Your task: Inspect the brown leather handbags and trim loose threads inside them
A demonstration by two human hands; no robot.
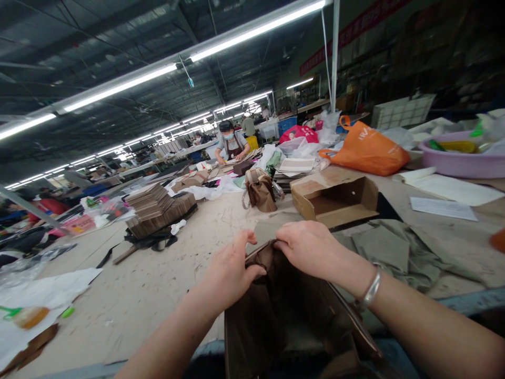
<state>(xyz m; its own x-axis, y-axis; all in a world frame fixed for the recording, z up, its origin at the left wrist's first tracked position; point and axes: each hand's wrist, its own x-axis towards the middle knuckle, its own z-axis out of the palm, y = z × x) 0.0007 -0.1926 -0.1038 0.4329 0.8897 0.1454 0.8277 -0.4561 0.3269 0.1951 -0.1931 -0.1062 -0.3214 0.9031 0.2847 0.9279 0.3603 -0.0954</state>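
Observation:
A dark brown bag, its mouth facing me, hangs at the table's near edge. At its far rim, my right hand pinches the edge between thumb and curled fingers; a silver bangle is on that wrist. My left hand holds the same rim a little to the left, thumb on the inner side and fingers beyond the edge. Some fingertips of both hands are hidden. Just past my hands stands a small brown handbag. Right of it is an open cardboard box.
Stacked brown pieces lie left on the worktable. A bottle of amber liquid rests near left. Olive fabric, an orange bag and a lilac basin are on the right. A co-worker works across the table.

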